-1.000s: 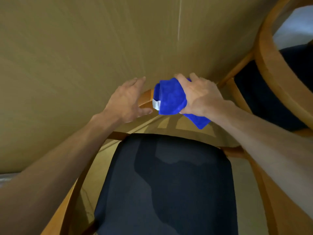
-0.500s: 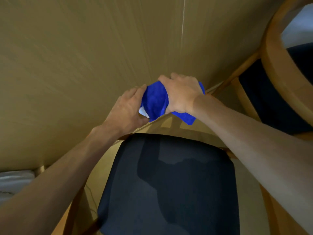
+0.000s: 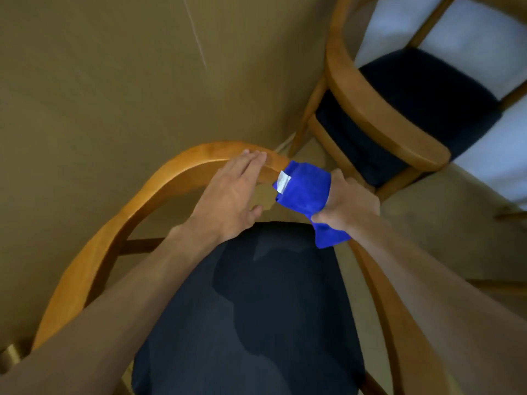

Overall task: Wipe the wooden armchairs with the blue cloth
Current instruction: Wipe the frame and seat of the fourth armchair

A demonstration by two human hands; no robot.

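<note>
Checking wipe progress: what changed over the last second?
The right hand slid the blue cloth rightward along the curved back rail of the near armchair, after bunching up against the left hand half a second ago. The left hand now rests open on the rail, off the cloth. The view swung, bringing the second armchair further in. Unchanged: right-hand grip on the cloth.

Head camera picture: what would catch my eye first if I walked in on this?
The bright blue cloth, bunched in the right hand against the curved wooden back rail of the near armchair. The left hand lies flat on that rail beside it, above the dark seat cushion. A second armchair stands at upper right.
</note>
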